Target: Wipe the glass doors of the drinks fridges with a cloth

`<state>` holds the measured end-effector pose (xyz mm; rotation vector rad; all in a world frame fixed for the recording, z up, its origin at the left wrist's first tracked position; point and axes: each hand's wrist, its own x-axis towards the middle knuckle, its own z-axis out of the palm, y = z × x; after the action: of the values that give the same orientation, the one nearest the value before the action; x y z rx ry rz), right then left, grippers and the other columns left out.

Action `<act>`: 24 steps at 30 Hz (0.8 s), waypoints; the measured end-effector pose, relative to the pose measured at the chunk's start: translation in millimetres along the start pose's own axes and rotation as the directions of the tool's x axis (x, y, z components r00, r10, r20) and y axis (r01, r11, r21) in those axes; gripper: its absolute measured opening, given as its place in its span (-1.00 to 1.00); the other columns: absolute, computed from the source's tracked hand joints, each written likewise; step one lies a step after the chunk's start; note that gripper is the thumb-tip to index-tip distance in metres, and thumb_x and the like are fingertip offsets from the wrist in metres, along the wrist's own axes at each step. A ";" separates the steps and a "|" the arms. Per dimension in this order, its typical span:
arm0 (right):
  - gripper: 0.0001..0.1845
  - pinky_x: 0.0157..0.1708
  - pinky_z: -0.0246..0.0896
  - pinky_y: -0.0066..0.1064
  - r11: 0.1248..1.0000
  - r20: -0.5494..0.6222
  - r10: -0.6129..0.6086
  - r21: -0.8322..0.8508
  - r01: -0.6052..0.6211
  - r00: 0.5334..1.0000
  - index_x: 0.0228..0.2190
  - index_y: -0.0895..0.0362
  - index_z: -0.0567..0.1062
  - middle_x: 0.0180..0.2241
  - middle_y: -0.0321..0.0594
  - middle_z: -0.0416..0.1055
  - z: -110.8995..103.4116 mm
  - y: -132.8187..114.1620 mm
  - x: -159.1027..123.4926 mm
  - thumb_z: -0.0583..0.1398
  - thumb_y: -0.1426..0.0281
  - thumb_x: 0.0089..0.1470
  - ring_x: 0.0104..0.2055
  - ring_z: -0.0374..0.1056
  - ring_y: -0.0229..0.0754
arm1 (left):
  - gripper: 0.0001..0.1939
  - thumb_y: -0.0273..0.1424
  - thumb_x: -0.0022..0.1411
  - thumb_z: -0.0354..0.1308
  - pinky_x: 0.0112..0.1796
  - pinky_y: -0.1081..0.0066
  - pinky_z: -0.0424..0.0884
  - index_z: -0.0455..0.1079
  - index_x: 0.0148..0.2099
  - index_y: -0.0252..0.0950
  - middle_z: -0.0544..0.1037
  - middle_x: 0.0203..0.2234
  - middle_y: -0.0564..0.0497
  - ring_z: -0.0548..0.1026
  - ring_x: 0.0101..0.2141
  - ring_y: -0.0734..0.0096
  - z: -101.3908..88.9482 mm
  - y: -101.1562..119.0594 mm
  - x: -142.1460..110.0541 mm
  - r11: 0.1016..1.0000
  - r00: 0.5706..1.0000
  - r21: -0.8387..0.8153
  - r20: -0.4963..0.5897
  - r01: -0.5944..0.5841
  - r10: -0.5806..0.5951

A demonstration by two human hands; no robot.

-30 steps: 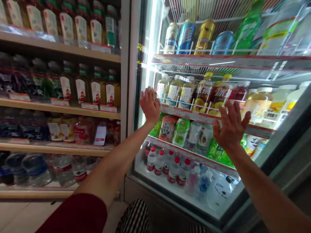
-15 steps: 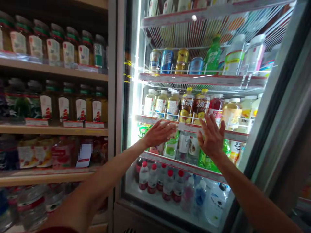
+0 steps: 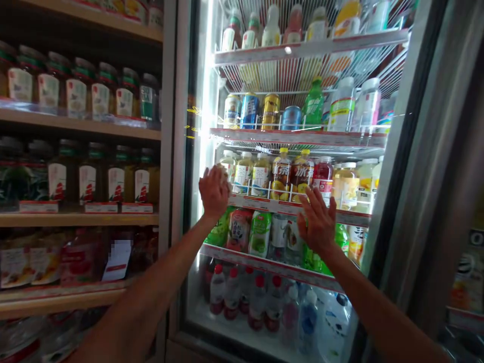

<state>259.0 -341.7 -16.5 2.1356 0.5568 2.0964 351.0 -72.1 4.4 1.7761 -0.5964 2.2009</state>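
Both arms reach toward a lit drinks fridge with several shelves. My left hand [image 3: 215, 192] is raised, fingers apart, by the left end of the middle shelf, overlapping a pale-labelled tea bottle [image 3: 228, 162]. My right hand [image 3: 318, 221] is spread in front of the shelf edge [image 3: 278, 205], below the yellow-capped iced tea bottles [image 3: 302, 174] and a red drink bottle [image 3: 322, 176]. Neither hand holds anything. Whether either one touches the fridge glass or a bottle, I cannot tell. Green-labelled bottles [image 3: 259, 234] stand on the shelf below, partly hidden by my right hand.
Wooden shelves [image 3: 79, 220] with rows of dark jars [image 3: 77, 91] and packs stand at the left. Red-capped bottles [image 3: 217, 290] fill the fridge floor. Cans [image 3: 249, 111] and a green bottle [image 3: 313, 103] are higher up. The fridge frame [image 3: 408, 151] rises at the right.
My left hand has moved left and up, from the middle of the shelf edge to its left end, fingers now pointing upward. My right hand has shifted slightly left. The view has tilted up.
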 end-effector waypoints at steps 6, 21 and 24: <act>-0.44 0.23 -0.28 -0.04 1.000 -0.014 -0.014 -0.014 0.014 1.000 0.14 0.09 0.13 0.16 -0.10 0.16 -0.5 -0.6 1.2 0.04 0.41 0.09 0.26 -0.03 -0.11 | -0.56 -0.33 0.25 -0.08 0.18 0.25 0.00 0.13 0.18 -0.18 0.30 0.11 0.04 0.07 0.21 0.38 1.3 22.9 6.6 0.859 0.843 -0.170 0.175 -0.482 0.508; -0.43 0.23 -0.28 -0.03 1.000 0.003 0.026 -0.007 -0.026 1.000 0.16 0.06 0.09 0.17 -0.12 0.14 -3.8 3.2 -2.2 0.01 0.38 0.10 0.26 -0.04 -0.10 | -0.58 -0.29 0.28 -0.11 0.21 0.24 -0.07 0.11 0.19 -0.10 0.28 0.12 0.08 0.06 0.20 0.41 -5.5 32.6 -11.4 0.934 0.915 -0.159 0.205 -0.319 0.347; -0.42 0.22 -0.25 -0.01 0.999 -0.005 0.032 -0.013 -0.033 0.999 0.16 0.06 0.09 0.17 -0.11 0.15 -4.8 1.2 -2.8 0.02 0.39 0.09 0.26 -0.03 -0.08 | -0.51 -0.42 0.31 -0.24 0.19 0.04 -0.14 -0.04 0.26 -0.36 0.15 0.19 -0.15 -0.10 0.25 0.23 -4.2 20.5 -4.3 1.000 0.993 -0.021 0.120 0.001 0.001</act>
<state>254.6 -344.6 -18.6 2.1478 0.5106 2.1159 339.3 -88.0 -3.7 1.9086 -0.6420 2.0910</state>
